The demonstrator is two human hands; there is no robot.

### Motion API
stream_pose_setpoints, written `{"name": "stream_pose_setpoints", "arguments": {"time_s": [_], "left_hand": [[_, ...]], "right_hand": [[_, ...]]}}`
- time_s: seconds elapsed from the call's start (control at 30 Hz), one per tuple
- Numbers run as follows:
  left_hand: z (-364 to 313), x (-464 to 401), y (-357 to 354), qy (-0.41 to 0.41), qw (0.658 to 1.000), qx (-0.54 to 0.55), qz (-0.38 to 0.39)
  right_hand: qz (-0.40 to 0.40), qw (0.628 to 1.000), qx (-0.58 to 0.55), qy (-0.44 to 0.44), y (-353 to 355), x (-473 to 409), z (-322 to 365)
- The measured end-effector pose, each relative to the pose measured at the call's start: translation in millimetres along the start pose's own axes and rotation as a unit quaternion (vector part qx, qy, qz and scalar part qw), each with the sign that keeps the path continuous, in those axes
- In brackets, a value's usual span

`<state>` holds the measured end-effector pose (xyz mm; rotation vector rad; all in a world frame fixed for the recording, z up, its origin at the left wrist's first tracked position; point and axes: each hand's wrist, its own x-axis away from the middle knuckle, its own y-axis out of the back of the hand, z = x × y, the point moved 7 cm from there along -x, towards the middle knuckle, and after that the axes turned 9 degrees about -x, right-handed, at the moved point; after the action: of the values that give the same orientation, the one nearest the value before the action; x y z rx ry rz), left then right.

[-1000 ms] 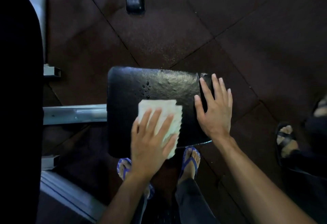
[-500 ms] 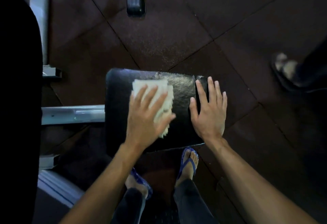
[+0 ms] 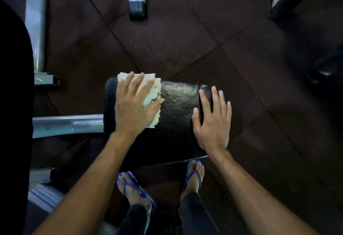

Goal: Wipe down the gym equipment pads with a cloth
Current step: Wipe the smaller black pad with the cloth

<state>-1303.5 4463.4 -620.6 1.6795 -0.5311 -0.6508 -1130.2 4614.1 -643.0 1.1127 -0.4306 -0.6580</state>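
Black glossy pad point(image 3: 176, 115), wet sheen mid-surface, carried on a grey steel tube point(image 3: 68, 125) from the left. Right hand point(image 3: 213, 121) lies flat, fingers spread, on the pad's right end, likely steadying it. Left hand point(image 3: 133, 110) lies flat, pressing the pale cloth point(image 3: 150, 88) onto the far-left corner. The cloth overhangs the far edge, probably to catch the rim.

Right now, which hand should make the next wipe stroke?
Left. The left hand presses the cloth on the pad at its far left corner; the right hand rests bare on the right end, likely bracing.
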Motion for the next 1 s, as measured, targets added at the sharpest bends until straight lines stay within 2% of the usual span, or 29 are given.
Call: {"name": "stream_pose_setpoints", "arguments": {"time_s": [0.1,0.2,0.33,0.4,0.5,0.57,0.63,0.73,0.83,0.93,1.0], "left_hand": [[-35,31,-2,-0.007,1.0,0.015,0.002],[-54,101,4,-0.101,0.994,0.04,0.018],[-6,134,15,-0.148,0.988,0.022,0.033],[16,121,18,-0.137,0.99,0.026,0.025],[33,69,17,-0.061,0.997,0.048,-0.02],[25,22,9,-0.003,0.997,0.067,-0.047],[-2,-18,-2,0.004,0.998,0.064,-0.025],[-43,-24,-10,-0.023,0.998,0.06,0.002],[-58,35,-4,-0.055,0.994,0.088,0.021],[-45,95,5,-0.15,0.985,0.072,0.035],[-19,99,6,-0.189,0.981,0.037,0.025]], "right_hand": [[-0.006,1.0,0.004,0.007,1,0,0],[-0.003,1.0,-0.001,0.009,1,0,-2],[0.006,1.0,-0.007,0.005,-1,0,-2],[0.006,1.0,-0.007,-0.003,-2,1,-1],[0.0,1.0,0.001,-0.008,0,2,0],[-0.001,1.0,0.003,-0.011,-1,2,0],[-0.002,1.0,0.005,-0.012,-1,2,0],[-0.003,1.0,0.0,-0.005,0,1,-2],[-0.003,1.0,-0.007,0.004,1,-1,-2],[-0.003,1.0,-0.018,0.007,0,0,-4],[-0.005,1.0,-0.02,0.009,0,3,-5]]}}
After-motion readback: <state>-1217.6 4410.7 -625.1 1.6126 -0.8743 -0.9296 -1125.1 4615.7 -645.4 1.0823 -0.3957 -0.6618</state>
